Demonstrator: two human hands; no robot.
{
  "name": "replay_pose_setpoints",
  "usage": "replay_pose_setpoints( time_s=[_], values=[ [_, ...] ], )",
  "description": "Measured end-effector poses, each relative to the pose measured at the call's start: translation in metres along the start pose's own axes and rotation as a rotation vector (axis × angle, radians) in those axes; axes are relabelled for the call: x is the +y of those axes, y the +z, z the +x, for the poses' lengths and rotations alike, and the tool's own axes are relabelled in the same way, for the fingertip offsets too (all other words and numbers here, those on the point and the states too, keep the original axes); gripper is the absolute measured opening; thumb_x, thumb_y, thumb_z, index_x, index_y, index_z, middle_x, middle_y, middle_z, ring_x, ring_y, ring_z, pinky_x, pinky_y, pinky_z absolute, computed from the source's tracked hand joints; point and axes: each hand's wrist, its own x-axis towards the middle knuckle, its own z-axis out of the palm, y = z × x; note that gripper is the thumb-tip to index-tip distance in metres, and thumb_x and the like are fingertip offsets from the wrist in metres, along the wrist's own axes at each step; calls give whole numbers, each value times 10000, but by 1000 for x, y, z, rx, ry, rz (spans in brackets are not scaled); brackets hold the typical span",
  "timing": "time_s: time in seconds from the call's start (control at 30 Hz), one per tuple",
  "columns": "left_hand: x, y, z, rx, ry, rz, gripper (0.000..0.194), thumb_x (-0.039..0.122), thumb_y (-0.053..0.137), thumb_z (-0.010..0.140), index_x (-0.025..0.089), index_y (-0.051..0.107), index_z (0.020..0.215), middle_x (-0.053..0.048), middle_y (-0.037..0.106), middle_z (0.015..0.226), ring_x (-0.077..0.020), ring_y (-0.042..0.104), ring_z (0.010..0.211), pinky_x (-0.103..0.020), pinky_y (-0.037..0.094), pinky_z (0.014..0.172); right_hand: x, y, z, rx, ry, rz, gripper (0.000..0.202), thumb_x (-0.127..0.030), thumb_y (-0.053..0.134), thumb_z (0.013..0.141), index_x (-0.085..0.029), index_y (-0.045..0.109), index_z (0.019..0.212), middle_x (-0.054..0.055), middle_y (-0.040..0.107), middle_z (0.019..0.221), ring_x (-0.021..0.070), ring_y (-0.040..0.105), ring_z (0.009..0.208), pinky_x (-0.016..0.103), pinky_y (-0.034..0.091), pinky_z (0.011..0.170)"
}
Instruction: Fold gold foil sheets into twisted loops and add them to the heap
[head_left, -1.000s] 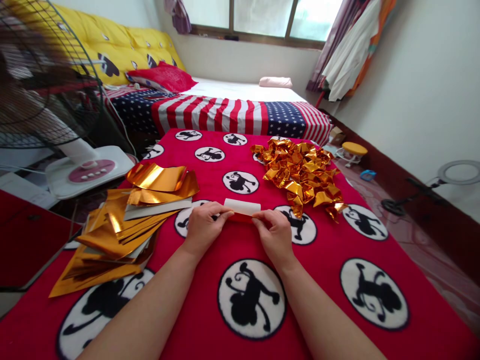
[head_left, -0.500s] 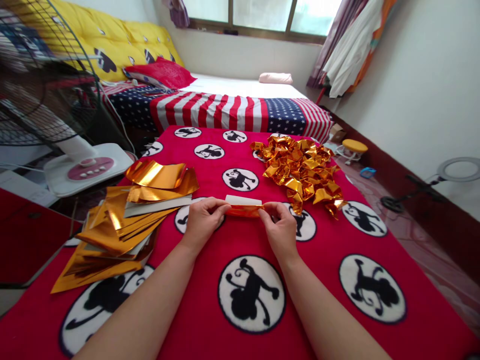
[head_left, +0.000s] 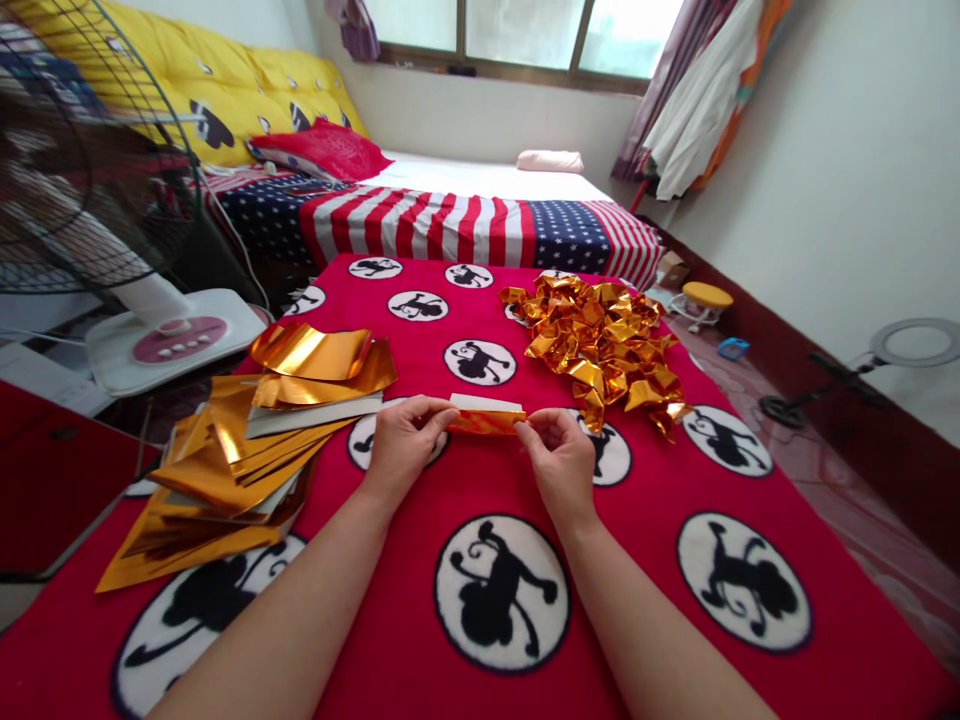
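Between my hands a partly folded sheet of gold foil paper (head_left: pixel 486 421) is held level above the red cloth, its white back showing along the far edge. My left hand (head_left: pixel 409 440) pinches its left end between thumb and fingers. The right end is pinched by my right hand (head_left: pixel 561 455). To the left lies a loose pile of flat gold foil sheets (head_left: pixel 247 440), some with white backs up. A heap of folded gold foil pieces (head_left: pixel 600 340) sits at the far right of the cloth.
A red cloth with monkey prints (head_left: pixel 630 530) covers the work surface. At the left stands a fan with a white base (head_left: pixel 176 335). Behind is a bed with a striped and starred cover (head_left: pixel 450 225). A yellow stool (head_left: pixel 707 294) and a ring-light stand (head_left: pixel 847 368) are on the right.
The gold face of the held paper has tilted slightly, so more of it shows. Both hands keep their pinch in nearly the same place.
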Motion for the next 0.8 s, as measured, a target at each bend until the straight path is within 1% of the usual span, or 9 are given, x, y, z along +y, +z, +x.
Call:
replay_pose_setpoints(
  time_s=[0.1,0.17,0.23,0.33,0.4,0.5,0.6,0.7,0.8],
  values=[
    [0,1,-1,-2,17,3,191,349,702,764,164,746,782,-25,711,718,-128,597,623,-219,446,597,-1,2,-1,-14,18,42,228,-364,728,745,-202,584,817,-7,630,728,120,555,556,243,463,524],
    [1,1,-1,-11,33,0,196,359,700,771,170,744,800,-30,715,750,-134,608,651,-221,455,618,0,2,-2,-68,37,59,213,-363,720,750,-199,608,828,-8,635,724,119,547,547,248,471,528],
    [2,1,-1,-14,45,-23,237,381,695,779,179,737,897,-36,714,813,-137,615,682,-218,463,620,0,2,-2,-99,16,45,178,-357,700,766,-195,636,804,-11,627,693,123,541,563,254,467,549],
    [5,-1,0,27,47,-110,355,437,635,828,193,674,1083,-53,697,950,-147,628,771,-223,483,660,-5,-1,0,17,-123,-44,136,-320,720,745,-197,669,771,3,638,753,150,566,710,270,465,660],
    [6,-2,1,78,41,-183,384,483,555,873,186,646,1098,-64,685,981,-154,629,813,-240,493,705,-18,-4,2,108,-169,-46,132,-298,741,724,-199,678,782,7,646,813,159,571,788,285,463,740],
    [6,-3,1,131,24,-281,441,546,459,903,168,657,1014,-72,679,936,-163,629,827,-257,497,727,-45,-6,6,91,-38,212,153,-327,726,756,-198,669,817,-9,653,777,131,582,708,268,473,704],
    [5,-3,1,142,-31,-389,497,602,449,883,161,669,946,-73,683,880,-168,641,818,-253,500,705,-63,-4,9,-3,147,488,200,-326,767,715,-194,658,817,-4,680,795,116,611,693,233,486,662],
    [4,-3,1,98,-135,-543,577,682,440,839,159,647,968,-63,684,795,-159,648,718,-242,497,629,-54,2,9,-133,329,530,273,-336,806,656,-172,661,819,6,686,737,120,621,641,225,496,611],
    [4,-5,2,-6,-217,-589,587,679,489,811,162,605,1064,-31,664,715,-130,615,593,-214,463,539,-32,9,6,-136,367,449,304,-372,805,644,-166,630,783,-2,675,669,114,606,572,209,468,538]
  ],
)
